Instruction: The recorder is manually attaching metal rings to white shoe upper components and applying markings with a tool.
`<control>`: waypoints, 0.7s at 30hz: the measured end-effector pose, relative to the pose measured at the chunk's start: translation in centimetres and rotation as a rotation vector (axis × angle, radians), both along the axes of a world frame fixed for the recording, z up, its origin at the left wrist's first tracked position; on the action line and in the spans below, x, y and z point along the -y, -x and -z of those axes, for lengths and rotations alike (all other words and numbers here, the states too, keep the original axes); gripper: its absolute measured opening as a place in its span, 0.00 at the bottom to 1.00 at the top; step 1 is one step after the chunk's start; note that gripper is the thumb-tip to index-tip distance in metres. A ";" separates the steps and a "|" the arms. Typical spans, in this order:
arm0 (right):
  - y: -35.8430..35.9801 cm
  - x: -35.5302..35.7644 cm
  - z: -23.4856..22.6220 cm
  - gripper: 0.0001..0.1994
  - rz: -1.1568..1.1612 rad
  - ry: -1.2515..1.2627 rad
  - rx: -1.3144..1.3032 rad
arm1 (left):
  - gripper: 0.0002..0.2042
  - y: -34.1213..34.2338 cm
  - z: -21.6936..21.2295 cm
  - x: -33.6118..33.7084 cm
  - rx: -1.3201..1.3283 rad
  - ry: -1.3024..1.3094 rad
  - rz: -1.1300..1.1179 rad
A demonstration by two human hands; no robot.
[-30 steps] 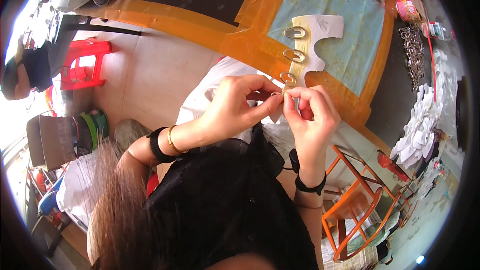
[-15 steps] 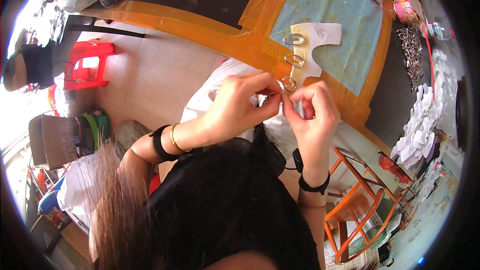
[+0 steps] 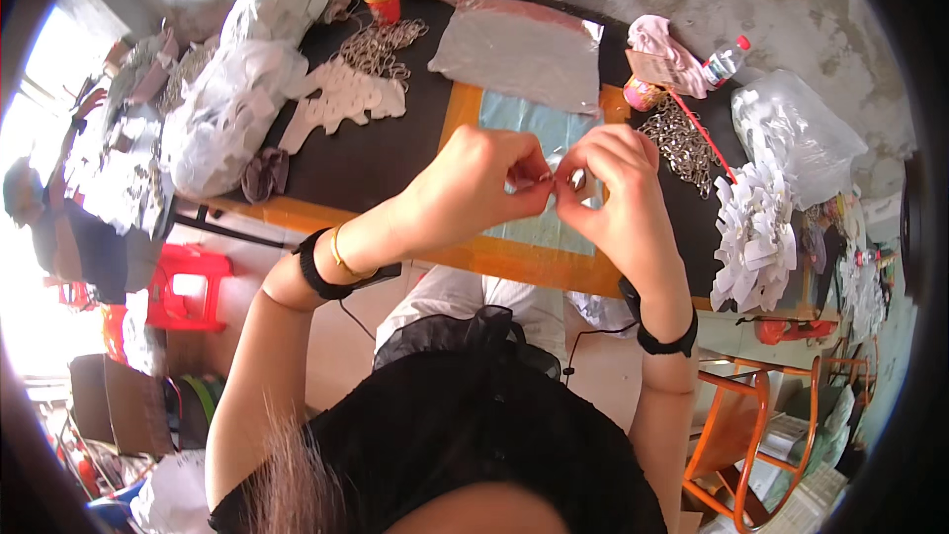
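My left hand point(image 3: 499, 173) and my right hand point(image 3: 618, 183) meet fingertip to fingertip above the table. Thumb and forefinger of the left are pinched together on something too small to make out. The right hand's fingers curl around a shiny metal ring point(image 3: 578, 179), partly covered by them. Under both hands lies a light blue sheet point(image 3: 534, 231) bordered by orange-brown tape point(image 3: 465, 257). The white cut-out piece with oval metal rings cannot be made out now; my hands cover that part of the table.
To the right lie a heap of metal rings point(image 3: 680, 146), a stack of white cut pieces point(image 3: 756, 237) and a clear plastic bag point(image 3: 796, 129). More white pieces point(image 3: 346, 99) and a red-yellow cup point(image 3: 383, 4) are at far left. An orange chair point(image 3: 732, 425) stands at lower right.
The view has tilted up, bringing the table's far side and the wall into sight. Both hands, still close together, now cover the spot over the blue sheet. The white piece has dropped from view.
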State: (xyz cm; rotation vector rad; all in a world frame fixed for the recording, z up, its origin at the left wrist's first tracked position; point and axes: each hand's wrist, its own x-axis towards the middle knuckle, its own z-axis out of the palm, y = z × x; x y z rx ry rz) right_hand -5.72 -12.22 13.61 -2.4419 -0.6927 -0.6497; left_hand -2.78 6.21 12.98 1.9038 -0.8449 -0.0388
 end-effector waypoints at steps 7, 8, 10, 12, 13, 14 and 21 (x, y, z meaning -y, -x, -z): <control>-4.5 2.4 -0.8 0.04 -0.008 -0.146 -0.145 | 0.05 -7.0 -1.5 1.3 0.004 -0.024 0.195; -5.0 2.8 -0.5 0.04 -0.110 -0.351 -0.381 | 0.04 -8.6 -1.8 1.4 0.052 -0.018 0.360; -6.0 2.7 -0.5 0.07 -0.261 -0.769 -0.837 | 0.04 -11.5 -1.0 1.4 -0.110 0.172 0.576; -7.6 3.2 0.9 0.09 -0.355 -0.939 -0.836 | 0.04 -13.4 0.3 2.3 -0.258 0.315 0.643; -8.2 3.3 1.4 0.10 -0.343 -0.968 -0.820 | 0.04 -13.9 0.7 2.4 -0.254 0.314 0.640; -8.7 3.3 1.6 0.10 -0.348 -0.966 -0.817 | 0.04 -14.4 1.0 2.4 -0.270 0.297 0.620; -10.4 2.1 3.3 0.06 0.157 -0.078 0.046 | 0.08 -13.2 1.7 2.9 -0.113 -0.167 0.118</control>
